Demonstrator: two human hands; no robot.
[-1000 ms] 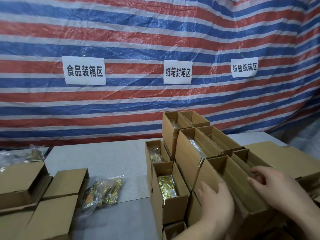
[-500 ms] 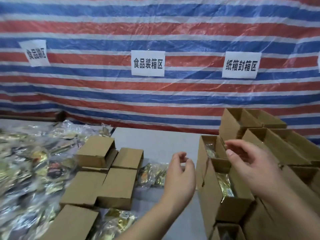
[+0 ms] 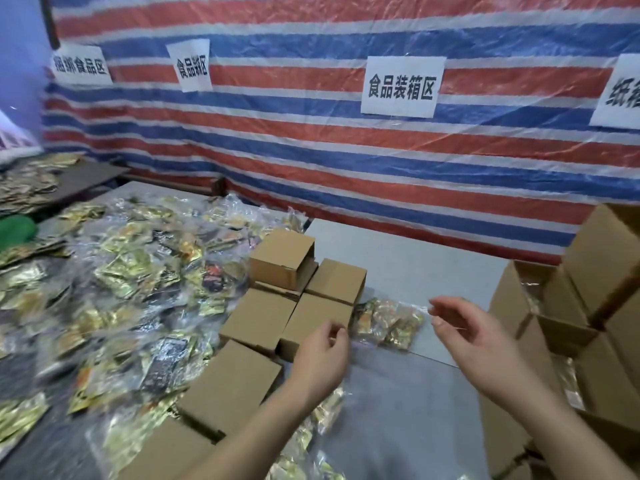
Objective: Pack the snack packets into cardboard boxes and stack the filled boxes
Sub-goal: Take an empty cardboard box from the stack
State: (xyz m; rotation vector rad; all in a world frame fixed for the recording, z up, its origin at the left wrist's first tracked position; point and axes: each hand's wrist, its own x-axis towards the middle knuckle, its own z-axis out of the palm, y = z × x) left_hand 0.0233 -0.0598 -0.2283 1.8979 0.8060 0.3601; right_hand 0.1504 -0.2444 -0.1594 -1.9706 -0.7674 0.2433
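My left hand (image 3: 320, 355) hovers over the closed cardboard boxes (image 3: 298, 306) at the table's middle, fingers loosely curled and holding nothing. My right hand (image 3: 474, 341) is in the air to the right, fingers relaxed, also holding nothing. Between the two hands lies a clear bag of snack packets (image 3: 388, 322) on the grey table (image 3: 415, 258). A large heap of bagged snack packets (image 3: 121, 278) covers the left side. Open boxes holding packets (image 3: 540, 306) are stacked at the right edge.
A striped tarpaulin wall (image 3: 346, 161) with white paper signs (image 3: 401, 86) closes off the back. More packets (image 3: 311, 438) lie near the front edge below my left arm. A darker side table (image 3: 86, 178) with packets stands at far left.
My view has swung left, away from the open boxes toward the packet heap. Both hands left the open box at the right and now hang over the table's middle, holding nothing.
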